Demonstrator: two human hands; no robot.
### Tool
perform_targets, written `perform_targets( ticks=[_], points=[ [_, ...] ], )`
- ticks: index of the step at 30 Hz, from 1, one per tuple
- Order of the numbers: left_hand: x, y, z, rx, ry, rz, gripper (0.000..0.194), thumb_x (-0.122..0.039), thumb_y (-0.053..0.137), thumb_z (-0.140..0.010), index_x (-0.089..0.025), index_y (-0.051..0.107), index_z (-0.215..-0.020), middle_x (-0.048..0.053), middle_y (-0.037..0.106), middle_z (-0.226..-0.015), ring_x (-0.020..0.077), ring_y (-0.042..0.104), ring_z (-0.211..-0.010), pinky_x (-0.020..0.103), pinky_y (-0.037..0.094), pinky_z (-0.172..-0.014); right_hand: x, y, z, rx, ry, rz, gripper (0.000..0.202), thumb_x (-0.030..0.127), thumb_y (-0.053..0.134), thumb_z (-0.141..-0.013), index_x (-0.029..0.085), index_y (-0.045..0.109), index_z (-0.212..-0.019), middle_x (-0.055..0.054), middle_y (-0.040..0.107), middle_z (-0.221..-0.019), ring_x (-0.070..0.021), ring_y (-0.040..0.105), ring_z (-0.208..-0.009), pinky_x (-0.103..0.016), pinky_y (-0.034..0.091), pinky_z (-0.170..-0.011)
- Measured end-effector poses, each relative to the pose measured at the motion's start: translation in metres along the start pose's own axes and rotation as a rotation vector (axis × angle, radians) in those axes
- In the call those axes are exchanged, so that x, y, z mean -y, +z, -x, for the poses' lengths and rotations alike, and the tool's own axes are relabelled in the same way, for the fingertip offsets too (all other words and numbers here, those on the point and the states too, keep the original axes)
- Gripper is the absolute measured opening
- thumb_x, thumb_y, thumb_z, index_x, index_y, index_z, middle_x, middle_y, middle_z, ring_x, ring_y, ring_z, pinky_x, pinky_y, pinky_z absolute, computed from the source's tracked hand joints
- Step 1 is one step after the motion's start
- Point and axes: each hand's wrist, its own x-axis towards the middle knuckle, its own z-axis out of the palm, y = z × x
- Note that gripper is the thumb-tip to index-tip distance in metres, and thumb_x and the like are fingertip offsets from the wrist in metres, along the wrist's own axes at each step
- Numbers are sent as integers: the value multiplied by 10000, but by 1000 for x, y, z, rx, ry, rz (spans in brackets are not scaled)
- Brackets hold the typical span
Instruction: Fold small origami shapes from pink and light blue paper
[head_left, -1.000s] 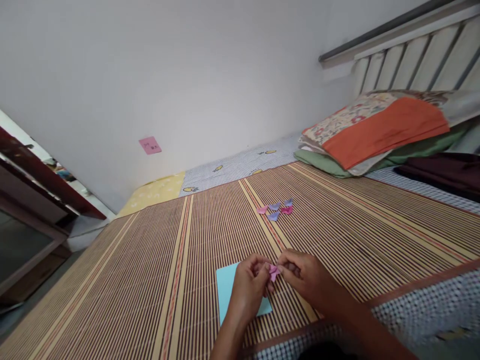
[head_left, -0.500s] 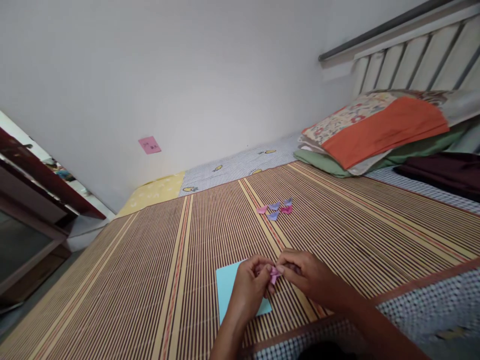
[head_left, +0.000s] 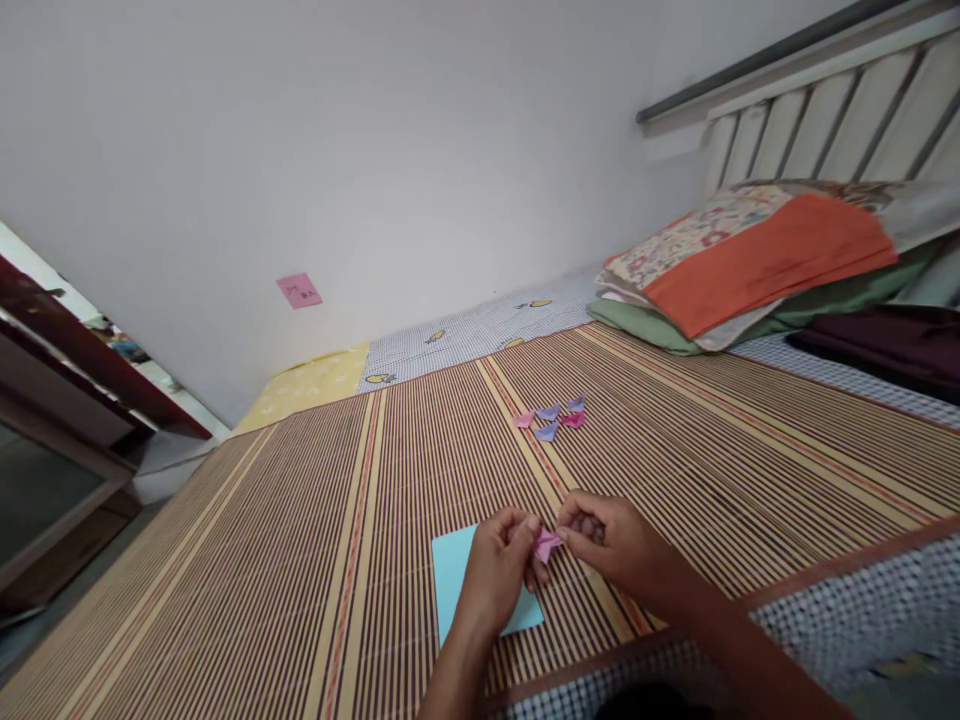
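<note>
Between my two hands is a small folded pink paper (head_left: 546, 545). My left hand (head_left: 501, 562) pinches its left side, over a light blue sheet (head_left: 452, 570) lying on the striped mat (head_left: 300, 530). The fingertips of my right hand (head_left: 604, 535) are closed on the paper's right edge. Beyond my hands, several small folded papers lie in a group on the mat, among them a purple one (head_left: 546, 432), a dark pink one (head_left: 573, 420) and a light pink one (head_left: 524, 420).
Folded bedding with an orange band (head_left: 780, 260) is stacked at the back right, by a white headboard (head_left: 840, 110). Dark cloth (head_left: 885, 345) lies beside it. A pink note (head_left: 299, 290) is on the white wall. A checked sheet edges the mat.
My right hand's fingers have shifted slightly on the pink paper. My left thumb has moved up a little, and more of the paper shows between my hands.
</note>
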Motion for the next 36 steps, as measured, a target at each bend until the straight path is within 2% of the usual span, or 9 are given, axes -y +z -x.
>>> perform_targets(
  ticks=[7, 14, 25, 28, 31, 36],
  points=[
    [2, 1, -3, -18, -8, 37, 438, -596, 597, -870, -170, 591, -768, -16, 590, -504, 108, 490, -396, 212, 372, -407, 0, 2, -7, -47, 22, 182, 79, 160, 583, -792, 204, 576, -726, 6, 616, -640, -163, 581, -599, -259, 419, -567],
    [9, 5, -7, -39, -20, 103, 474, -636, 589, -872, -184, 555, -734, -16, 589, -499, 101, 489, -383, 212, 359, -408, 1, 0, -7, -62, 2, 289, 97, 149, 592, -805, 213, 555, -742, 11, 614, -648, -163, 577, -598, -251, 391, -568],
    [6, 5, -4, -59, -47, 229, 518, -661, 702, -761, -162, 572, -811, 8, 632, -605, 145, 635, -473, 217, 430, -440, 10, -4, -14, -61, -14, 516, 139, 106, 583, -825, 205, 528, -745, 18, 594, -663, -146, 529, -596, -245, 302, -565],
    [8, 5, -5, -79, -70, 261, 561, -681, 717, -730, -151, 581, -853, 25, 660, -655, 149, 649, -477, 217, 431, -435, 11, -7, -16, -57, -1, 546, 142, 78, 592, -807, 198, 538, -754, 11, 608, -678, -145, 540, -609, -241, 304, -570],
    [11, 7, -7, -107, -98, 282, 614, -698, 712, -720, -129, 595, -921, 86, 718, -778, 149, 669, -497, 218, 430, -439, 8, -12, -20, -53, 14, 563, 134, 91, 600, -821, 196, 551, -753, 6, 622, -684, -145, 549, -611, -239, 302, -560],
    [12, 8, -5, -178, -115, 279, 628, -708, 694, -735, -134, 585, -967, 130, 740, -895, 130, 661, -505, 205, 393, -430, -11, -33, -36, -58, 56, 638, 142, 109, 612, -858, 186, 573, -746, -6, 651, -712, -140, 569, -633, -241, 327, -568]
  ],
)
